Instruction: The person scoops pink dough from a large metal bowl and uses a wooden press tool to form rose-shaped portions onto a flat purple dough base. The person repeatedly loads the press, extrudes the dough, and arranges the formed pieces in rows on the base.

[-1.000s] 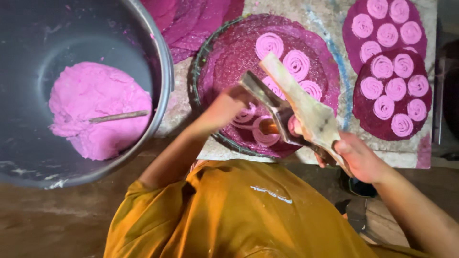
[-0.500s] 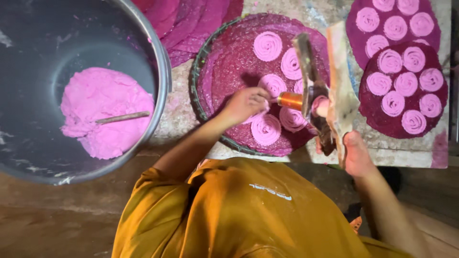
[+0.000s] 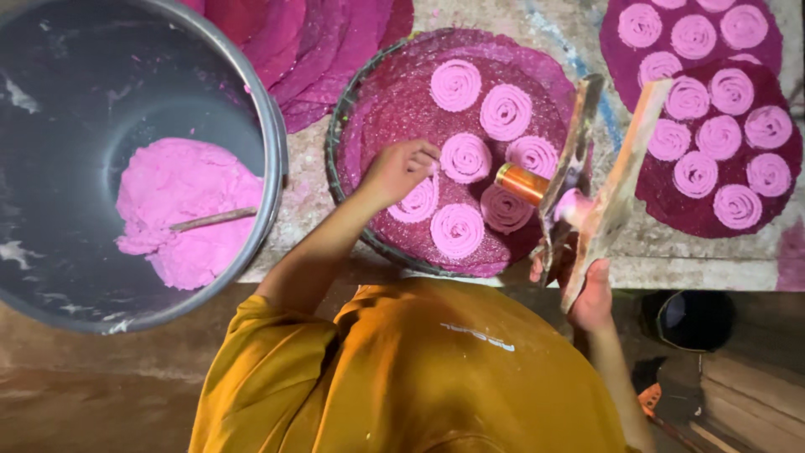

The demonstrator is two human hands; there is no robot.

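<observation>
Six pink spirals [image 3: 464, 158] lay on the round tray [image 3: 402, 101] mid-worktop. Left hand [image 3: 401, 168] fingers pinched one spiral [image 3: 419, 201]. Right hand [image 3: 591, 298] gripped the wooden press [image 3: 616, 180] at the tray's right edge.

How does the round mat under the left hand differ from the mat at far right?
The round mat under the left hand sits on a wire-rimmed tray and holds about seven pink spirals, with bare patches left. The mat at far right lies flat on the table, darker, packed with spirals. Both carry the same coiled pink dough. The left hand touches a spiral.
</observation>
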